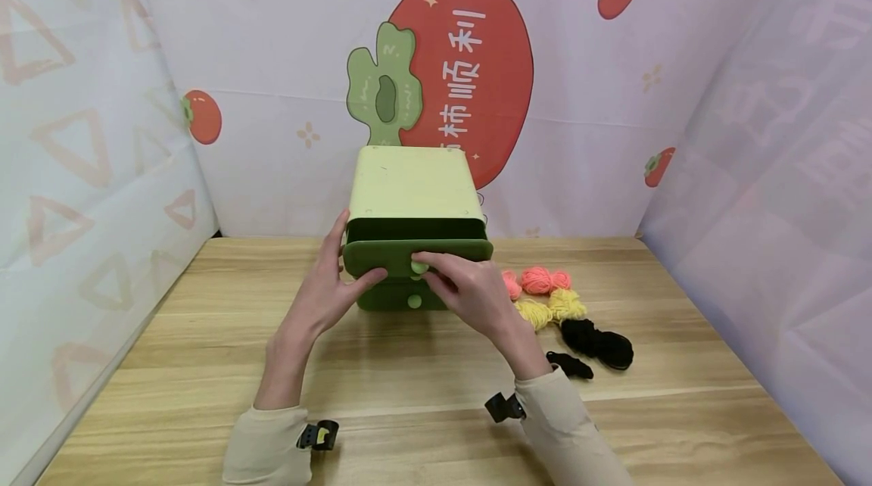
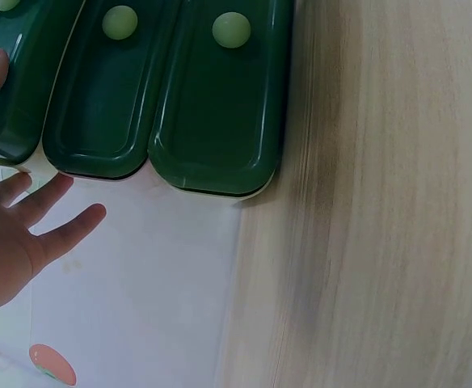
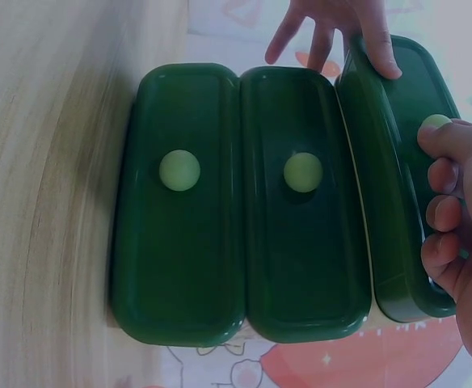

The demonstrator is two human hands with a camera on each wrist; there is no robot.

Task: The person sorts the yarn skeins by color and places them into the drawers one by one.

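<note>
A small cabinet with a pale yellow-green body and three dark green drawers stands on the table. Its top drawer juts partway out, leaving a dark gap under the cabinet's top. My right hand pinches that drawer's round pale knob between thumb and index finger, the other fingers curled. At the cabinet's left side is my left hand, its thumb on the drawer front and its fingers spread and fairly straight. The middle drawer and bottom drawer are closed.
Right of the cabinet lie bundles of yarn: pink yarn, yellow yarn and black yarn, with a smaller black bundle nearer me. A printed cloth backdrop rises behind the wooden table.
</note>
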